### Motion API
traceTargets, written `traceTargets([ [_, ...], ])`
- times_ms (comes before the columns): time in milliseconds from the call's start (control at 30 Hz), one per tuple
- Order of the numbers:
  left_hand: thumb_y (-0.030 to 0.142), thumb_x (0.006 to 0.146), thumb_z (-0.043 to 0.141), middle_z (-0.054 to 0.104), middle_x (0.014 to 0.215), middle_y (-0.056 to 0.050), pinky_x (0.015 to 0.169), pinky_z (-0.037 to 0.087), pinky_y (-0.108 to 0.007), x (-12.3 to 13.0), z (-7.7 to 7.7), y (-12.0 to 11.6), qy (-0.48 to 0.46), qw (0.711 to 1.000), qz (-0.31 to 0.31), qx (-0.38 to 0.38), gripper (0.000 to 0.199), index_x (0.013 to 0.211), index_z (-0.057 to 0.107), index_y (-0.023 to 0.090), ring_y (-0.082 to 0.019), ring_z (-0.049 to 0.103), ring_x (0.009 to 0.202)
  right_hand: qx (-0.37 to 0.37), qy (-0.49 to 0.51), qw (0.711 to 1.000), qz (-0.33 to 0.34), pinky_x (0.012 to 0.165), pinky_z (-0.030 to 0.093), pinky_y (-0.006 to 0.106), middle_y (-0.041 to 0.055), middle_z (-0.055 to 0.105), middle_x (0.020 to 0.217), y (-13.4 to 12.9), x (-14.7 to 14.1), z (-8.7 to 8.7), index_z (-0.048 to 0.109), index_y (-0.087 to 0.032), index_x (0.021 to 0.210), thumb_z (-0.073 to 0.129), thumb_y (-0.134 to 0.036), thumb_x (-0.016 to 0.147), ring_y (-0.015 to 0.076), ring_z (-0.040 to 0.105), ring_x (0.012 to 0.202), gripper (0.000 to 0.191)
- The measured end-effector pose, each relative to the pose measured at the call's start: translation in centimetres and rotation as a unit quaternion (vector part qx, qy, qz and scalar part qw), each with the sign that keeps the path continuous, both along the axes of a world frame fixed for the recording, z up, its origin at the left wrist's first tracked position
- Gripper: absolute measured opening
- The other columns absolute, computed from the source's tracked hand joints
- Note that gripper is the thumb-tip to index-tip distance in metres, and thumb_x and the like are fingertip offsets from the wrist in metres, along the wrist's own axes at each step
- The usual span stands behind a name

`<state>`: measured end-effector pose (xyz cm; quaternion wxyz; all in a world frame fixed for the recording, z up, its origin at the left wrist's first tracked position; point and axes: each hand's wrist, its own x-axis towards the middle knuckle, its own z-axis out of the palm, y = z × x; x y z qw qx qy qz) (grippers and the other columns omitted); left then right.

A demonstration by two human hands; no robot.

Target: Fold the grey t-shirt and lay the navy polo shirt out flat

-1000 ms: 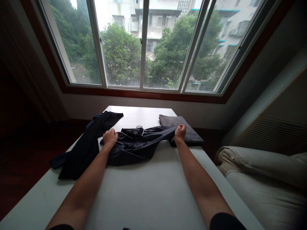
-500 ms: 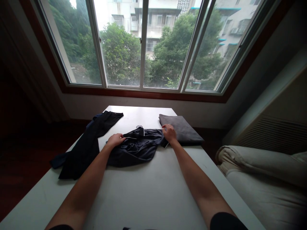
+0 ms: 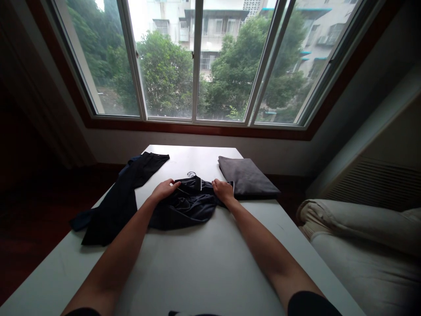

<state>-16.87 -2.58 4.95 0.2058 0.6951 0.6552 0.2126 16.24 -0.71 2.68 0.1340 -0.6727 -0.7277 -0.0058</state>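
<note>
A dark navy shirt [image 3: 184,213] with thin white trim lies rumpled across the middle of the white table [image 3: 204,272]. At its upper left edge my left hand [image 3: 164,191] is closed, the fingers pinching the cloth. My right hand [image 3: 222,191] grips the shirt near its right side, where a short sleeve with a white edge sticks out past the wrist. A small thin loop, perhaps a hanger hook [image 3: 191,174], shows just beyond the collar area. The fabric under both hands is hidden.
Dark trousers [image 3: 115,202] lie along the table's left edge, over a bluish garment [image 3: 80,220]. A folded grey cloth [image 3: 248,177] rests at the back right. A pale sofa [image 3: 362,237] stands to the right, and a wide window [image 3: 194,66] is ahead.
Both hands have moved inward along the shirt, the left to the right and the right to the left. The right sleeve's white edge has shifted up beside my right wrist.
</note>
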Motion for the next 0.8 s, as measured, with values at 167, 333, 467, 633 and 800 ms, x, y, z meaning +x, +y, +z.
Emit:
traceTargets([
  [167,0.063,0.094,0.063,0.079,0.11,-0.012,0.08,0.05,-0.031,0.8,-0.3,-0.5,0.048,0.998,-0.02,0.039,0.06,0.134,0.069,0.019,-0.03,0.074,0.099,0.085,0.003,0.99,0.116,0.097,0.044,0.034,0.0124,0.073,0.117,-0.4,-0.2,-0.2,0.072,-0.021,0.115,0.05,-0.034,0.108,0.0262,0.063,0.114,0.027],
  [333,0.049,0.096,0.065,0.079,0.109,-0.008,0.084,0.05,-0.032,1.4,0.6,-1.0,0.047,0.991,-0.06,0.11,0.044,0.132,0.073,0.025,-0.028,0.073,0.099,0.142,0.027,0.968,0.204,0.107,0.042,0.038,0.0119,0.069,0.129,-0.2,-0.2,-0.4,0.069,-0.021,0.127,0.055,-0.027,0.104,0.0278,0.058,0.12,0.028],
  [467,0.041,0.097,0.065,0.076,0.107,-0.008,0.087,0.05,-0.034,1.8,1.7,-1.6,0.068,0.982,-0.082,0.157,0.029,0.117,0.079,0.025,-0.028,0.071,0.1,0.172,0.058,0.961,0.21,0.108,0.043,0.042,0.0129,0.067,0.135,0.1,-0.1,-0.8,0.066,-0.021,0.133,0.057,-0.026,0.102,0.0298,0.057,0.124,0.033],
  [633,0.034,0.096,0.064,0.069,0.107,-0.009,0.086,0.049,-0.035,2.1,2.3,-2.0,0.032,0.972,-0.119,0.198,0.018,0.1,0.076,0.022,-0.025,0.066,0.097,0.161,0.115,0.955,0.223,0.109,0.045,0.045,0.0127,0.067,0.136,0.8,0.3,-1.6,0.065,-0.023,0.135,0.061,-0.026,0.098,0.03,0.058,0.126,0.037],
  [800,0.04,0.099,0.059,0.064,0.079,0.001,0.067,0.045,-0.029,3.5,4.1,-3.1,-0.148,0.964,-0.179,0.131,0.02,0.101,0.068,0.022,-0.018,0.059,0.071,0.132,0.246,0.929,0.242,0.111,0.046,0.049,0.0115,0.069,0.133,1.2,0.0,-1.5,0.066,-0.025,0.135,0.064,-0.029,0.094,0.0294,0.061,0.127,0.042],
])
